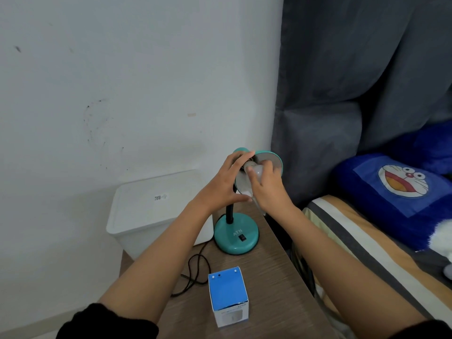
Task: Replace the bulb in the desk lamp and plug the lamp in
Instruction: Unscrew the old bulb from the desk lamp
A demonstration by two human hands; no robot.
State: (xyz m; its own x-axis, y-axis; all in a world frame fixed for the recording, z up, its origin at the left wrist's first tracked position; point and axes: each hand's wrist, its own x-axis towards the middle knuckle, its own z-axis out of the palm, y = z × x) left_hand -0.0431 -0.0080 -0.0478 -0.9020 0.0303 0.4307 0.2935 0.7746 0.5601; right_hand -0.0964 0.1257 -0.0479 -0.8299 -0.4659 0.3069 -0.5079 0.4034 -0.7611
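head view: both hands are up at the lamp (236, 237) head. the left hand (223, 184) is spread wide, fingers curled over the back rim of the shade (275, 159), steadying it rather than gripping anything small. the right hand (265, 185) is closed round the white bulb (253, 168), thumb and fingers wrapped on the globe, with the bulb's neck pointing into the shade just beyond the fingertips. whether the bulb is seated in the socket or only near it cannot be told; the joint is hidden by the fingers.

below the hands the lamp base stands on the table (281, 277), and nearer the wrists a blue and white bulb box (228, 296) stands upright, its top flap looking open. the black cord (195, 270) lies in a loose loop under the left forearm, running off the table edge; its plug and any wall socket are out of sight.

by my reading the bulb step is in hand: it is either being unscrewed or screwed in, and these frames do not settle which. plugging in looks still undone, since the cord lies slack on the table.
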